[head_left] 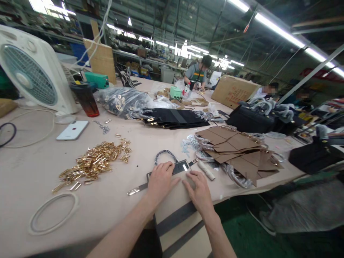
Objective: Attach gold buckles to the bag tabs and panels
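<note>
Head cam, we see both hands working at the table edge. L hand [160,181] lies flat, fingers extended, not clenched, tips on the black strap piece [172,171] w/ a small metal plate [185,167]. R hand [200,191] is flat too, fingers spread and released, resting on the tan panel w/ dark stripes [178,218]. No real grasp on either hand that we can see, just pressing down. Panel sits under both hands and runs over the table edge toward the wearer. Metal-tipped black strap [137,190] sticks out left from under L hand. Just above: dark coiled loop [164,156]. Just right of R hand: cream roll [206,170].

On the beige table [27,182]: pile of gold hardware [94,163], pale ring [52,213], white phone [72,130], tumbler [85,100], kraft paper patterns [236,152], black bag [249,121]. Box fan [29,70] far L. Co-worker [196,71] at far table end.
</note>
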Demonstrator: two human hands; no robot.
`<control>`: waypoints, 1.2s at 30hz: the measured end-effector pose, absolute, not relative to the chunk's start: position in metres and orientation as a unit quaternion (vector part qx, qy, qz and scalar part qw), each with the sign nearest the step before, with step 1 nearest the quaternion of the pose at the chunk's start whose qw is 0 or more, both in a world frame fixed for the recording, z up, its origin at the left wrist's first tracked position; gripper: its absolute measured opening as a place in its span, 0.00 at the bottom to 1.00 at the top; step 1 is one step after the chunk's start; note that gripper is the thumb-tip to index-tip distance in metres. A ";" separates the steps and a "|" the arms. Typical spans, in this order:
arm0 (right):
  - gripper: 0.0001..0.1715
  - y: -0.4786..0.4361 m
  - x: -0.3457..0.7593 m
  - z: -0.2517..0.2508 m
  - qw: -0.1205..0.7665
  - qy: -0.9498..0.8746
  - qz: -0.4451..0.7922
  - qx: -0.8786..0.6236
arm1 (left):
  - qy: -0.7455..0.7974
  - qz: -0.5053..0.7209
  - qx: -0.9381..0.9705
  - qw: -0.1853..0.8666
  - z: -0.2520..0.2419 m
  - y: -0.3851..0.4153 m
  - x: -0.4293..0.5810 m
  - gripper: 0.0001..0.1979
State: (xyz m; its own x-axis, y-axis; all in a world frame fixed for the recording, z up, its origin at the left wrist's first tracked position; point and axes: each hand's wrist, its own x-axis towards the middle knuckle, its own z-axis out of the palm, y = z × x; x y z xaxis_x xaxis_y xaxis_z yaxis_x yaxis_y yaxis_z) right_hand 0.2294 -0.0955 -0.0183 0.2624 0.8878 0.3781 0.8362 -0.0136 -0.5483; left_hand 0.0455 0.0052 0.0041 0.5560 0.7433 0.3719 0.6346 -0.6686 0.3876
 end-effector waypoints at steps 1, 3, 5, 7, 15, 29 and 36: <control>0.17 -0.097 0.228 -0.019 0.354 -0.607 0.023 -0.711 | 0.394 0.258 0.877 0.100 0.004 0.005 0.045 0.22; 0.17 -0.099 0.224 -0.020 0.353 -0.610 0.002 -0.710 | 0.391 0.259 0.878 0.090 0.001 0.006 0.044 0.22; 0.19 -0.101 0.220 -0.017 0.352 -0.612 -0.006 -0.708 | 0.385 0.269 0.880 0.076 -0.005 0.009 0.043 0.22; 0.22 -0.101 0.219 -0.012 0.352 -0.618 0.003 -0.704 | 0.377 0.281 0.880 0.064 -0.013 0.014 0.043 0.23; 0.18 -0.095 0.274 0.018 0.411 -0.574 0.001 -0.708 | 0.365 0.295 0.881 0.059 -0.024 0.022 0.042 0.25; 0.21 -0.028 0.362 0.018 0.132 -0.539 0.003 -0.832 | 0.376 0.303 0.871 0.091 -0.020 0.016 0.041 0.25; 0.23 0.013 0.365 0.007 0.106 -0.422 0.019 -0.900 | 0.391 0.306 0.860 0.121 -0.014 0.014 0.040 0.26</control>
